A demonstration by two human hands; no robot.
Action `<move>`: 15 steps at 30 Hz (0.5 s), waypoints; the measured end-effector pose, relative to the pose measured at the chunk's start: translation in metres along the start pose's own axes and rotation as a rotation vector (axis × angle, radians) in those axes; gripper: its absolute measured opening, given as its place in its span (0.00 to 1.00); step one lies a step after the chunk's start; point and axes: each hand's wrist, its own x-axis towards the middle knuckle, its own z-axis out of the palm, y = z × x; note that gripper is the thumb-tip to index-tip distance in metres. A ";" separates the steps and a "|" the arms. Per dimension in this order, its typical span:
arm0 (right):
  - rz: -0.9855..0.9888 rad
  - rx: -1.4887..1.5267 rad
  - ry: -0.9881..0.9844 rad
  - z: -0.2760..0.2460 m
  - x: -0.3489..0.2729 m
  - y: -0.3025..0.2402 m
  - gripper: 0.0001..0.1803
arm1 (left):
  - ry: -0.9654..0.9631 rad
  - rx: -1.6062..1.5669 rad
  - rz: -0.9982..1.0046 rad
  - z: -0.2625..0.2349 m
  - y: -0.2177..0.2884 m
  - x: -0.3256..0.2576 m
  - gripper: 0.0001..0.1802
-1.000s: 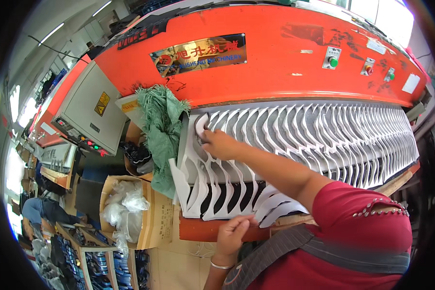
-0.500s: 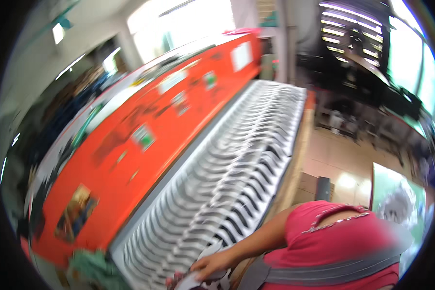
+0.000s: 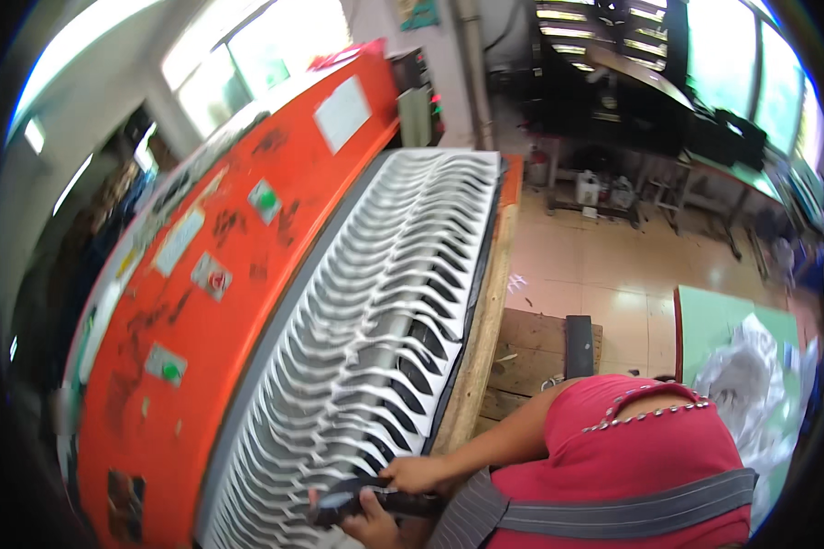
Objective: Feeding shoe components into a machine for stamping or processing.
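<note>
My right hand (image 3: 418,475) comes in from the lower right and is closed on one end of a dark, glossy, flat-looking piece (image 3: 380,500). Below it, my left hand (image 3: 372,524) grips the same dark piece with thumb and fingers. Its exact kind I cannot make out. Both hands are over the near end of a long bed of curved white strips (image 3: 362,366). These lie in close overlapping rows, with dark gaps showing along the right side.
A long orange machine body (image 3: 275,247) with several buttons flanks the strips on the left. A wooden edge (image 3: 485,357) runs along their right. Further right are a wooden pallet (image 3: 531,339) and a pale green table (image 3: 719,316) bearing clear plastic bags (image 3: 746,375).
My view has swung to the right, so the machine and strips appear further left. A pale piece showed at my hands before; now the dark piece is between them.
</note>
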 end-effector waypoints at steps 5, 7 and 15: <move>-0.086 -0.288 -0.053 -0.044 -0.004 -0.006 0.16 | 0.036 -0.198 0.076 0.032 -0.008 -0.016 0.38; 0.174 0.039 -0.194 -0.045 -0.008 -0.008 0.14 | 0.022 0.222 0.158 0.031 -0.009 -0.018 0.45; -0.024 -0.203 -0.005 -0.060 0.024 -0.018 0.10 | 0.326 0.563 0.071 -0.042 -0.003 -0.026 0.47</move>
